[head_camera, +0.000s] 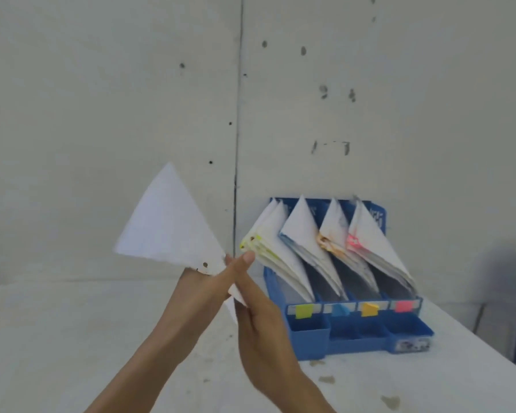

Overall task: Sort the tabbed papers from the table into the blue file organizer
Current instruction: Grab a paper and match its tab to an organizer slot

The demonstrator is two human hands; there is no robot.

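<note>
counter (42,338) white, stained | paper sheet (170,222) raised above counter, left of organizer, punched hole near low corner | left hand (203,290) fingers clamped on that corner | right hand (259,320) fingers clamped on sheet's bottom edge | blue file organizer (355,341) on counter, four slots hold filed papers (301,234) tabbed yellow, blue, orange, pink

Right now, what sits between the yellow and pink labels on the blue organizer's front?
In the head view, two labels on the blue file organizer: a blue label, then an orange label.
</note>
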